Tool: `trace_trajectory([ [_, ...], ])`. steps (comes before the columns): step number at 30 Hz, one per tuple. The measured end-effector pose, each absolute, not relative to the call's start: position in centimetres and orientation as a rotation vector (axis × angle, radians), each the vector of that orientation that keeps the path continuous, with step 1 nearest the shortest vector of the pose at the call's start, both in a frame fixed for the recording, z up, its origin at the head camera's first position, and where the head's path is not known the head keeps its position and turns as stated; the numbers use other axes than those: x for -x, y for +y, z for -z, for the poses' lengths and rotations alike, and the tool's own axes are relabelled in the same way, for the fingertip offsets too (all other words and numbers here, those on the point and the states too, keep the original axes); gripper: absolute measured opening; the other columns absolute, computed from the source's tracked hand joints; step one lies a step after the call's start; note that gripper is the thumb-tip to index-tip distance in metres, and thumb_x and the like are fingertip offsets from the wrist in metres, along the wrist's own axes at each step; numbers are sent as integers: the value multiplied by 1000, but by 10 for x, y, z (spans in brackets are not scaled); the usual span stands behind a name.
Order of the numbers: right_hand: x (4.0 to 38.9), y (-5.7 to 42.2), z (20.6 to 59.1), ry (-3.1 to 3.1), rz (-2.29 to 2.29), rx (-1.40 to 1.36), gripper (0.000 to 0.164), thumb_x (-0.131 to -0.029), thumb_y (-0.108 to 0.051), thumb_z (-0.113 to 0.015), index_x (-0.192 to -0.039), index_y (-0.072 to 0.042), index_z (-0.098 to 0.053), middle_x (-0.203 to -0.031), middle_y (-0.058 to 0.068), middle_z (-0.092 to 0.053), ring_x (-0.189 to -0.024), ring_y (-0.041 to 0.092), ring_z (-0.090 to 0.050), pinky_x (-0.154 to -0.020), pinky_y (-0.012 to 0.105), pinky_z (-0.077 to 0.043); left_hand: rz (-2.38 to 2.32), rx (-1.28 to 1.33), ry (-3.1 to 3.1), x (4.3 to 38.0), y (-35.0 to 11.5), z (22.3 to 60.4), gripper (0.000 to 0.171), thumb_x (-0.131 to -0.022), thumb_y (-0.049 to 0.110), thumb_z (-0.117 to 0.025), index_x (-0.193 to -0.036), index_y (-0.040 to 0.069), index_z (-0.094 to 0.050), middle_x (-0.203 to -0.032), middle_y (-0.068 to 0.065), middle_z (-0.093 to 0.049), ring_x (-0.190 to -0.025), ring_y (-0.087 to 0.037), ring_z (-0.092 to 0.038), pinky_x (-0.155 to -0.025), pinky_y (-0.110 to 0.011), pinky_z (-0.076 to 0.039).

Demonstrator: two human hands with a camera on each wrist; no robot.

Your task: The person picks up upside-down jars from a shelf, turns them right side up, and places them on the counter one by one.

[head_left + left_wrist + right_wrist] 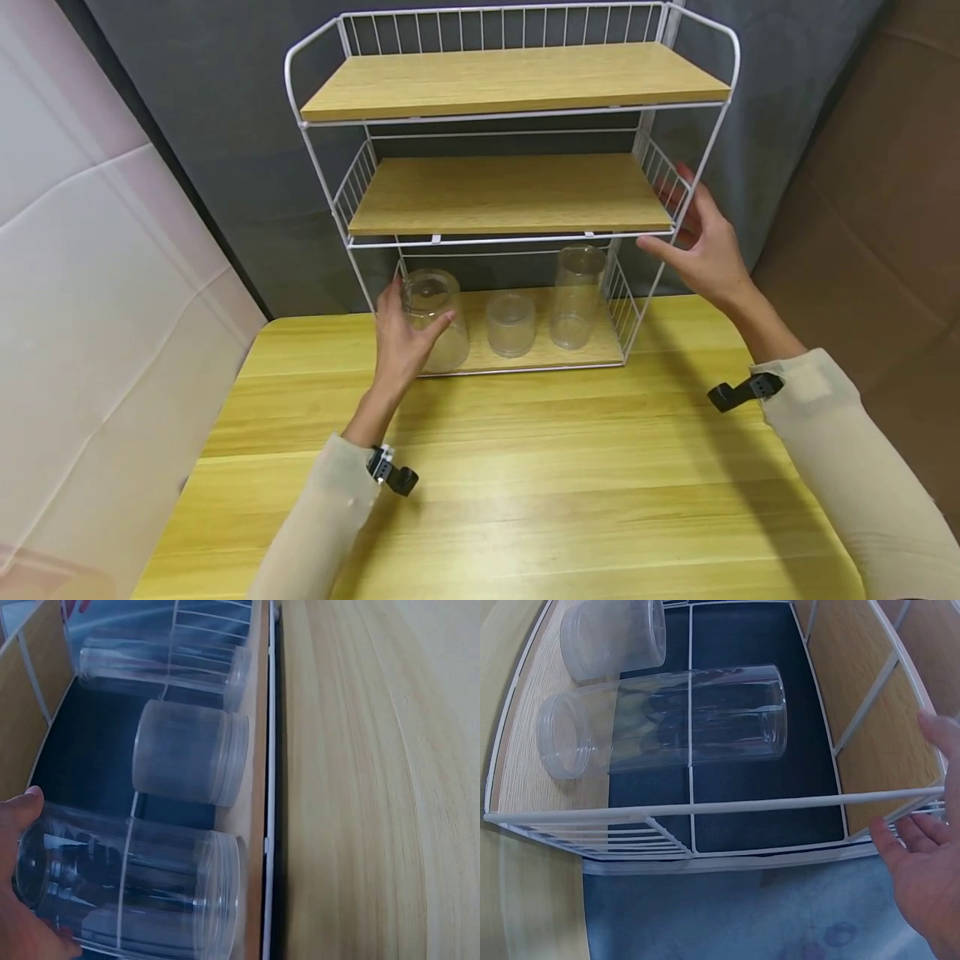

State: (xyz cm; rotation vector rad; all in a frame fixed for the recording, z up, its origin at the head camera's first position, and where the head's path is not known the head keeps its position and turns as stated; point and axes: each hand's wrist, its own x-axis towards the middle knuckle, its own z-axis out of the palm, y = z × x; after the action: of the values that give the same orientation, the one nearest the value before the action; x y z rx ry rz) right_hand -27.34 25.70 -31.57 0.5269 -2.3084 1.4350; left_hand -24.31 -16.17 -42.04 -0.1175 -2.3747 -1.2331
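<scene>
My left hand [401, 346] is round a large clear jar [442, 342] at the left of the rack's bottom shelf, thumb on one side and fingers on the other. In the left wrist view that jar [142, 885] has its ringed end against the board. Beside it stand a short frosted jar [512, 327] and a tall clear jar [576, 308]. My right hand [708, 250] is at the right side of the white wire rack [480, 242], by the middle shelf [510, 196]. Its thumb is in front of the post, and its spread fingers are by the side rail.
The rack's top shelf [517, 79] is a wooden board with a wire rail. The rack stands at the back of a wood-grain table [510, 483], before a dark grey cloth [217, 167]. A white sheet [97, 292] hangs left and a brown panel [877, 208] rises right.
</scene>
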Motion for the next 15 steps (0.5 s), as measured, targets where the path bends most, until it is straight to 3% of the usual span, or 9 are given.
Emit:
trace_trajectory([
  [11, 258, 268, 325, -2320, -1347, -608, 102, -88, 1, -84, -169, -27, -28, -164, 13, -47, -146, 19, -50, -112, 21, -48, 1255, 143, -2389, 221, -156, 407, 105, -84, 29, -92, -161, -9, -32, -160, -30, -38, -149, -44, -37, -127, -55, -29],
  [15, 250, 271, 332, -2309, -1362, -630, 106, -86, 6, -83, -169, -26, -25, -167, 15, -42, -150, 18, -46, -114, 21, -46, 1321, 137, -2360, 211, -154, 402, 102, -83, 27, -92, -160, -8, -35, -158, -29, -42, -145, -42, -43, -120, -56, -38],
])
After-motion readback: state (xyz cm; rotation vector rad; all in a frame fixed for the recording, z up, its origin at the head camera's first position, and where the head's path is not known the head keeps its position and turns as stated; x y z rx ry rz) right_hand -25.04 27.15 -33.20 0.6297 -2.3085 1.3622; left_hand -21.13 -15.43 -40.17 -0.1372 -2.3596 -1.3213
